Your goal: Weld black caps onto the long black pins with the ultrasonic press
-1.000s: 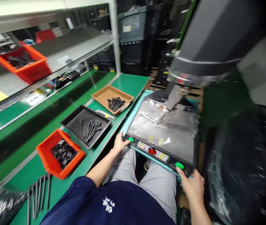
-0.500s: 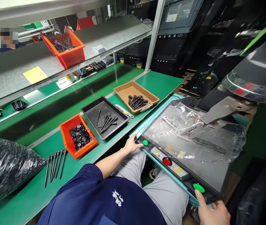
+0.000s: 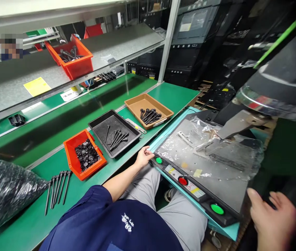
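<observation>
My left hand [image 3: 144, 157] rests at the near left corner of a machine with a grey metal plate [image 3: 222, 179], beside its left green button [image 3: 158, 160]. Its thumb and fingers are apart and it holds nothing. Off the machine's right edge, my right hand [image 3: 272, 212] hangs in the air, slightly blurred, thumb and fingers apart and nothing visible in it. The right green button [image 3: 217, 209] lies left of that hand, and a red button [image 3: 182, 181] sits between the green ones. Clear plastic film [image 3: 242, 150] covers part of the plate and the metal fixture.
On the green bench [image 3: 179, 92] stand a brown tray [image 3: 132, 101] and a black tray [image 3: 99, 125] with black rod parts, and an orange bin [image 3: 71, 153] of small black pieces. Loose rods [image 3: 56, 186] and a filled plastic bag [image 3: 7, 195] lie left. A machine head [image 3: 281, 83] overhangs the plate.
My right hand has left the right green button and moved right and up, away from the machine's front. My left hand has shifted slightly off the left button, staying at the corner.
</observation>
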`<state>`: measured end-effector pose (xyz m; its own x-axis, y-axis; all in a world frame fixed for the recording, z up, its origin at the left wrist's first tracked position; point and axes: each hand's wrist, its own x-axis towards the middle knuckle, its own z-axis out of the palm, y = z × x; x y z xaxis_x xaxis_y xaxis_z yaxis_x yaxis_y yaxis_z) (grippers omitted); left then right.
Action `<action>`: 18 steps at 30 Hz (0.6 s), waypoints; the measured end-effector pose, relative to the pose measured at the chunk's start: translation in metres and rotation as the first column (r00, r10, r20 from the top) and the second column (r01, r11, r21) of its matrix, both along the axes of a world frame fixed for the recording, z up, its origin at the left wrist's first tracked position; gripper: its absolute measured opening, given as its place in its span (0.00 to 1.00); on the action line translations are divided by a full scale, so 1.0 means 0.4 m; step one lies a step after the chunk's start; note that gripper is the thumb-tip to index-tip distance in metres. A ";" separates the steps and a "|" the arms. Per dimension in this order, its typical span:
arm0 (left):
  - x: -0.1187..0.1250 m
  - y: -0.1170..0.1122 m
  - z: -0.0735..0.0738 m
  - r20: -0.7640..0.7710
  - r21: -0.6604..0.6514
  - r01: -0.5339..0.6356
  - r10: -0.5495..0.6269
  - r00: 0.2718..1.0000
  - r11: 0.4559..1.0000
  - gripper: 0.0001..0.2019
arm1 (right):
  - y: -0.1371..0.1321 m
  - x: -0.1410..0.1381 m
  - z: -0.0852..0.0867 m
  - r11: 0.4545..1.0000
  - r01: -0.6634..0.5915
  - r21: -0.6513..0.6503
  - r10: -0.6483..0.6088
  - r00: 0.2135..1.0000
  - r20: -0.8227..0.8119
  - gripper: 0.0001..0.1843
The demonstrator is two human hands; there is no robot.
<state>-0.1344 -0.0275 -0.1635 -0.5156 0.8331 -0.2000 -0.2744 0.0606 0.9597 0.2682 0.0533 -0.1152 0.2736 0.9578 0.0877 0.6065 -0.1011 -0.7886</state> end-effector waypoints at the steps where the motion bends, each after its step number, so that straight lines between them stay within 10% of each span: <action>1: 0.002 0.000 0.006 -0.008 0.002 -0.001 0.001 1.000 1.000 0.32 | 0.026 -0.017 0.027 1.000 0.021 -0.008 -0.021 1.000 0.023 0.47; 4: 0.008 0.000 0.019 -0.031 0.009 -0.030 0.030 0.999 1.000 0.31 | 0.095 -0.051 0.062 0.993 -0.094 -0.073 0.097 0.994 0.040 0.49; 9: 0.011 0.011 0.049 0.014 0.042 -0.020 0.020 1.000 0.999 0.32 | 0.175 -0.049 0.002 0.987 -0.147 -0.061 0.125 0.954 -0.274 0.49; 18: 0.021 0.017 0.092 0.100 0.056 -0.007 0.001 0.995 0.998 0.33 | 0.246 -0.058 0.017 0.995 -0.015 0.098 0.040 0.964 -0.264 0.44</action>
<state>-0.1259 -0.0207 -0.1267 -0.4988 0.8424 -0.2038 -0.3689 0.0064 0.9294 0.2449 0.1518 -0.1082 0.2729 0.9562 0.1055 0.3755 -0.0049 -0.9268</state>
